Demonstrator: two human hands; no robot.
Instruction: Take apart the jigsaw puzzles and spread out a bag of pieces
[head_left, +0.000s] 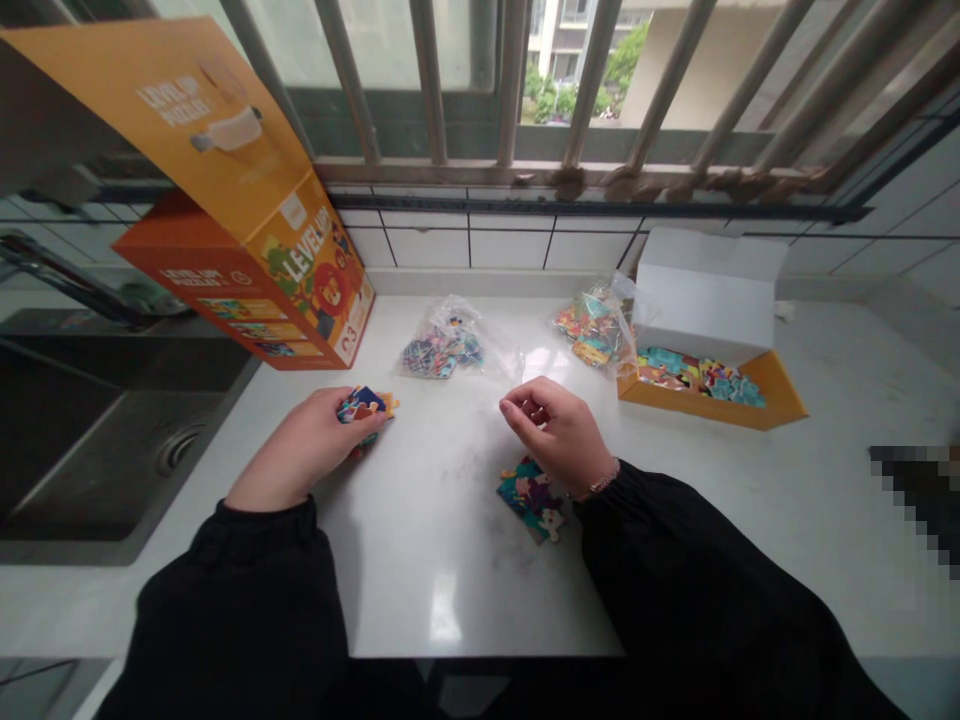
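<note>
My left hand (319, 430) is closed around a small stack of jigsaw puzzle pieces (365, 405), dark blue, orange and yellow, just above the counter on the left. My right hand (555, 425) hovers over the counter with its fingers curled and the thumb against the index finger; nothing shows between them. Below that hand lies a joined patch of puzzle pieces (534, 497) in teal and purple, partly covered by the hand and wrist.
Behind my hands are a clear bag of puzzle pieces (450, 345) and another bag (592, 325). An open yellow box (705, 405) with loose pieces stands right. A tall orange puzzle box (247, 270) stands left by the sink (112, 450). Window bars rise behind.
</note>
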